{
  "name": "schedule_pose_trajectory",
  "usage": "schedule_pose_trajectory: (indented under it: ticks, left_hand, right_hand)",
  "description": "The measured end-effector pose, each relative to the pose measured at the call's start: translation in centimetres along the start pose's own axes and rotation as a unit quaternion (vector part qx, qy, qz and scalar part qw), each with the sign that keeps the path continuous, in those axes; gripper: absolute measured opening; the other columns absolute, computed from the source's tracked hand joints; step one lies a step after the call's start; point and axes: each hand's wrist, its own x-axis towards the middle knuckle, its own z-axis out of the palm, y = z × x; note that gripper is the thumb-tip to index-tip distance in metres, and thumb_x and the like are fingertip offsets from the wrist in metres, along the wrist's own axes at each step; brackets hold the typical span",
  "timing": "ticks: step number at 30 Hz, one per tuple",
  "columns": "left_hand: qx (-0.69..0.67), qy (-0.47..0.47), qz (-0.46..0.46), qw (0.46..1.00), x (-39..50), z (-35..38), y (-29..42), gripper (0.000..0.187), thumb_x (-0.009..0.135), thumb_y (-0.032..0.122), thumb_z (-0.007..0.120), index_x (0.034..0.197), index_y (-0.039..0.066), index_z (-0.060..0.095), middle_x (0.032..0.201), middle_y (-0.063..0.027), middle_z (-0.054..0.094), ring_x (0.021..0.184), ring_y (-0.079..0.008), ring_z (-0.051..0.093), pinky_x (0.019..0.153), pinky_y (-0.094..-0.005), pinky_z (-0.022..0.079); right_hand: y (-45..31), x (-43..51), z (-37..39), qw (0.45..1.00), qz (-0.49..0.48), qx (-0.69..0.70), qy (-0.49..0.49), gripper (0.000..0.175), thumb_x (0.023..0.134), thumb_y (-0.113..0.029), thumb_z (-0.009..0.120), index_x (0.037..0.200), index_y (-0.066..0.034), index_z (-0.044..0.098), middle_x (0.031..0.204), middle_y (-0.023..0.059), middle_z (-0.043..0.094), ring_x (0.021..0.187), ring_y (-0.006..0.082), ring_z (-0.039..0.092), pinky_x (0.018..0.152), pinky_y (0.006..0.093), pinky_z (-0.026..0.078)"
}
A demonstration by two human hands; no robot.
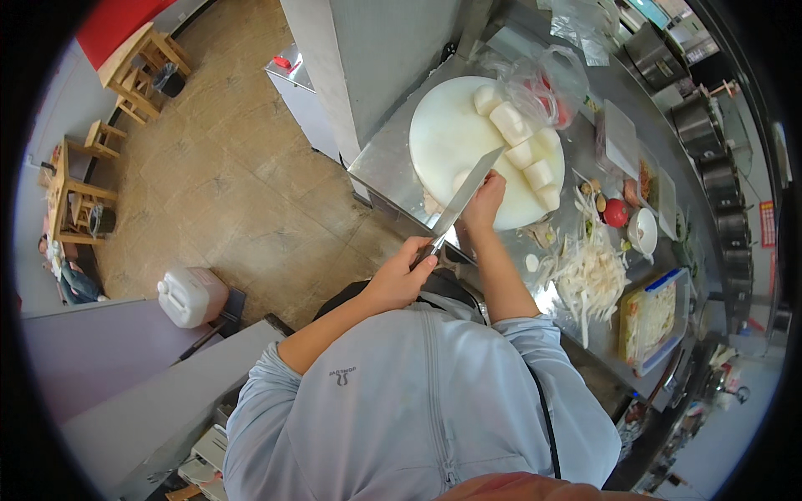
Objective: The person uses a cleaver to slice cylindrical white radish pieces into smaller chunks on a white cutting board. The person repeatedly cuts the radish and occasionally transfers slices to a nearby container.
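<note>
My left hand [407, 269] grips the dark handle of a kitchen cleaver [467, 191], its broad blade slanting up over the board's near edge. Beside the blade my right hand [485, 200] is curled over the round white cutting board [438, 119]; whether its fingers hold anything is hidden. A pale piece [461, 180] lies partly behind the blade. Several thick peeled white radish chunks [512, 123] form a slanting row across the board's right part. A clear plastic bag [542, 81] with something red inside rests at the board's far right edge.
On the steel counter [388, 166], right of the board, are a heap of white peelings [589, 282], a red round object [615, 213], a white bowl [643, 232], and a blue-rimmed food container [655, 319]. Metal pots [698, 125] line the far right. A grey pillar [388, 62] borders the counter.
</note>
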Motion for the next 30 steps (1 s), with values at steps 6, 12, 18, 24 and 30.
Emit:
schedule_pose_trajectory:
  ticks: [6, 12, 18, 24, 30]
  left_hand:
    - [0.049, 0.001, 0.000, 0.999, 0.5, -0.3, 0.3, 0.038, 0.097, 0.026, 0.051, 0.126, 0.003, 0.043, 0.089, -0.0089, 0.058, 0.081, -0.0161, 0.054, 0.075, -0.0304, 0.044]
    - [0.062, -0.031, -0.048, 0.996, 0.1, -1.8, 1.7, 0.039, 0.097, 0.028, 0.050, 0.127, 0.004, 0.042, 0.092, -0.0120, 0.060, 0.085, -0.0191, 0.056, 0.079, -0.0319, 0.044]
    - [0.058, -0.041, -0.064, 0.995, 1.6, -2.0, 2.2, 0.039, 0.098, 0.029, 0.049, 0.127, 0.005, 0.039, 0.082, -0.0093, 0.058, 0.072, -0.0181, 0.056, 0.067, -0.0312, 0.045]
    - [-0.051, -0.043, -0.117, 0.991, 6.8, -3.0, 1.4, 0.031, 0.099, 0.028, 0.047, 0.122, 0.008, 0.039, 0.061, -0.0012, 0.045, 0.040, -0.0093, 0.037, 0.036, -0.0265, 0.029]
    - [-0.064, -0.056, -0.099, 0.991, 8.5, -2.6, 2.0, 0.028, 0.099, 0.026, 0.047, 0.121, 0.010, 0.041, 0.062, -0.0005, 0.045, 0.044, -0.0090, 0.040, 0.039, -0.0259, 0.032]
  right_hand:
    - [-1.9, 0.2, -0.4, 0.998, 0.019, -0.058, -0.008, 0.032, 0.085, -0.024, 0.056, 0.102, 0.0015, 0.049, 0.099, 0.0195, 0.051, 0.095, 0.0379, 0.049, 0.084, 0.0464, 0.037]
    - [-1.5, 0.3, 0.0, 0.997, 0.017, -0.080, -0.005, 0.031, 0.085, -0.024, 0.056, 0.100, 0.0013, 0.048, 0.098, 0.0191, 0.050, 0.094, 0.0379, 0.049, 0.083, 0.0467, 0.037]
    - [-1.5, 0.3, 0.2, 0.997, 0.006, -0.082, 0.000, 0.031, 0.085, -0.023, 0.056, 0.100, 0.0014, 0.046, 0.099, 0.0187, 0.049, 0.093, 0.0380, 0.048, 0.083, 0.0468, 0.036]
    - [-0.6, 0.8, 0.9, 0.995, -0.016, -0.089, 0.030, 0.029, 0.084, -0.022, 0.058, 0.099, 0.0006, 0.047, 0.096, 0.0180, 0.050, 0.092, 0.0371, 0.048, 0.082, 0.0469, 0.037]
    - [0.3, 2.7, 0.9, 0.995, -0.009, -0.094, 0.032, 0.025, 0.084, -0.019, 0.057, 0.097, 0.0014, 0.047, 0.093, 0.0184, 0.050, 0.089, 0.0375, 0.049, 0.080, 0.0464, 0.038]
